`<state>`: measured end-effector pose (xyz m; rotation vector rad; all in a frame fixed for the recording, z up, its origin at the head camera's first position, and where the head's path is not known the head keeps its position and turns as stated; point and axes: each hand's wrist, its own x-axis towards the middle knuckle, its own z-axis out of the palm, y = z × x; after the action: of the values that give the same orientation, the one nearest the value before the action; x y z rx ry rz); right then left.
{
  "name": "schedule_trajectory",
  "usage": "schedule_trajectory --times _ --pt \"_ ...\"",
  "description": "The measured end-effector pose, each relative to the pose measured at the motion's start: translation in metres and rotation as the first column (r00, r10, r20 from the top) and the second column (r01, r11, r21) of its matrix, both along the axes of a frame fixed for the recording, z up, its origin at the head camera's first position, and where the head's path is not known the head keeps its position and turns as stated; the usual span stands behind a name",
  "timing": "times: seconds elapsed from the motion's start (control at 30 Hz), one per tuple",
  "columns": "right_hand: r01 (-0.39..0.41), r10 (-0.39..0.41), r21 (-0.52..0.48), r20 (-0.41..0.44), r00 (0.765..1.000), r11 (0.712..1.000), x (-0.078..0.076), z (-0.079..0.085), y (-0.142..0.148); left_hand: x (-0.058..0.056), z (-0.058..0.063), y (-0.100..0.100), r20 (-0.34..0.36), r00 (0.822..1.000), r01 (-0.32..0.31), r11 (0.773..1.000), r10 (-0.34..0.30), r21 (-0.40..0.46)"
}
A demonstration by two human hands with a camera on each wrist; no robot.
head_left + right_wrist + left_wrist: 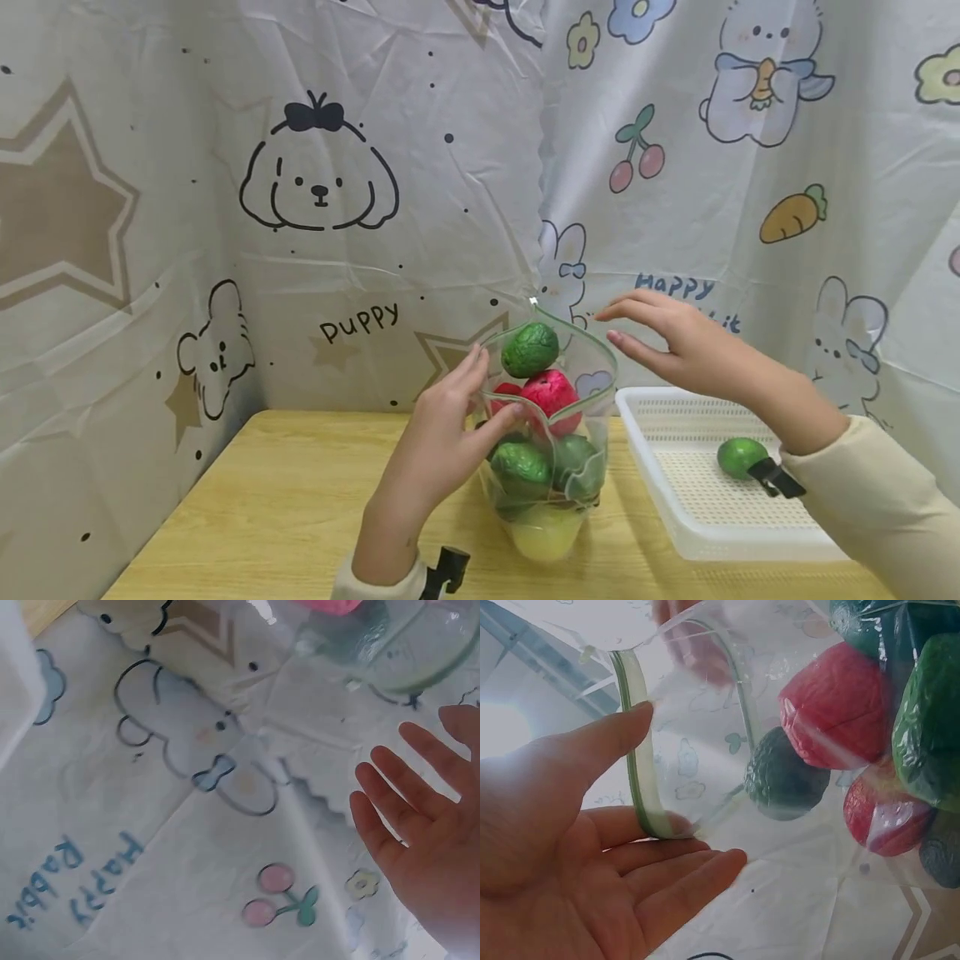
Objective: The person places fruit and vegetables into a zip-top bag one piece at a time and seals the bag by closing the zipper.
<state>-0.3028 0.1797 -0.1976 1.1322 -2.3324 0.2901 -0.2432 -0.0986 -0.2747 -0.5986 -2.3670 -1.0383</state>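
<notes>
A clear zip bag point(600, 396) with a green-edged mouth stands upright and open on the table. My left hand point(453, 437) holds its rim at the left, thumb on the front lip and fingers along the side; the left wrist view shows the thumb against the green zip point(634, 772). Inside, a dark green avocado point(530, 350) lies uppermost, above a red round fruit point(551, 393), more green fruit point(521, 468) and something pale yellow point(547, 533) at the bottom. My right hand point(678, 342) hovers beside the mouth, fingers extended, holding nothing.
A white plastic basket point(705, 537) stands on the wooden table point(300, 500) to the right, with one green fruit point(741, 458) inside. A printed curtain point(450, 208) hangs close behind the table.
</notes>
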Motion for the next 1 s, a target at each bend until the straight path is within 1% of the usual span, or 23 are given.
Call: schedule_trajectory --times 0.1,0.17,0.23,0.27,0.37,0.4,0.43,0.47,0.53,0.57,0.6,0.63,0.67,0.7,0.8,0.87,0.93,0.97,1.0 --pt "0.073 -0.073 -0.007 0.034 0.997 0.997 -0.004 -0.008 0.025 0.000 0.000 -0.002 0.030 1.000 0.002 1.000 -0.002 -0.010" --pt "0.149 -0.149 0.011 0.089 0.985 0.989 -0.008 -0.019 0.044 0.000 -0.001 -0.002 0.024 1.000 0.005 1.000 -0.005 -0.003" --pt "0.227 -0.231 0.043 0.150 0.961 0.973 -0.015 -0.033 0.066 0.000 -0.001 -0.002 0.006 1.000 0.012 1.000 -0.012 0.011" --pt "0.255 -0.262 0.059 0.179 0.948 0.965 -0.019 -0.042 0.077 -0.001 -0.001 -0.002 -0.007 1.000 0.028 0.999 -0.028 0.024" --pt "0.312 -0.327 0.095 0.262 0.908 0.945 -0.030 -0.072 0.110 -0.001 -0.001 0.000 -0.041 0.996 0.085 0.994 -0.082 0.064" --pt "0.324 -0.342 0.108 0.295 0.892 0.940 -0.034 -0.082 0.120 -0.001 -0.002 0.000 -0.048 0.995 0.091 0.993 -0.088 0.080" --pt "0.331 -0.353 0.124 0.327 0.876 0.936 -0.037 -0.092 0.129 -0.001 -0.002 0.001 -0.058 0.995 0.084 0.991 -0.079 0.099" --pt "0.340 -0.369 0.142 0.364 0.855 0.930 -0.039 -0.101 0.137 -0.002 -0.002 0.002 -0.064 0.996 0.061 0.991 -0.054 0.118" --pt "0.359 -0.403 0.182 0.427 0.810 0.915 -0.043 -0.119 0.149 -0.003 -0.003 0.004 -0.071 0.997 -0.027 0.989 0.038 0.147" --pt "0.366 -0.418 0.202 0.451 0.789 0.909 -0.044 -0.126 0.153 -0.003 -0.003 0.005 -0.069 0.994 -0.075 0.985 0.087 0.157" --pt "0.380 -0.444 0.229 0.471 0.763 0.896 -0.045 -0.132 0.157 -0.004 -0.003 0.005 -0.062 0.990 -0.115 0.981 0.126 0.159" --pt "0.391 -0.464 0.249 0.482 0.744 0.886 -0.045 -0.138 0.160 -0.003 -0.003 0.006 -0.053 0.987 -0.143 0.978 0.153 0.155" --pt "0.406 -0.485 0.266 0.491 0.724 0.875 -0.046 -0.143 0.162 -0.003 -0.002 0.006 -0.045 0.986 -0.152 0.978 0.160 0.146" --pt "0.420 -0.504 0.279 0.497 0.706 0.864 -0.046 -0.147 0.165 -0.002 -0.002 0.006 -0.036 0.988 -0.146 0.980 0.152 0.137" --pt "0.464 -0.562 0.318 0.499 0.660 0.827 -0.047 -0.157 0.170 0.000 -0.001 0.005 -0.024 0.996 -0.086 0.991 0.089 0.103" --pt "0.480 -0.583 0.333 0.500 0.640 0.812 -0.049 -0.164 0.172 0.000 -0.001 0.004 -0.028 0.999 -0.044 0.995 0.047 0.090" --pt "0.490 -0.599 0.346 0.510 0.618 0.800 -0.050 -0.170 0.174 0.000 -0.002 0.003 -0.036 0.999 -0.020 0.997 0.023 0.077" --pt "0.492 -0.601 0.348 0.517 0.609 0.798 -0.051 -0.173 0.175 0.000 -0.002 0.003 -0.040 0.999 -0.012 0.997 0.015 0.073" --pt "0.490 -0.599 0.348 0.522 0.607 0.799 -0.051 -0.175 0.175 0.000 -0.002 0.002 -0.041 0.999 -0.004 0.997 0.007 0.073"
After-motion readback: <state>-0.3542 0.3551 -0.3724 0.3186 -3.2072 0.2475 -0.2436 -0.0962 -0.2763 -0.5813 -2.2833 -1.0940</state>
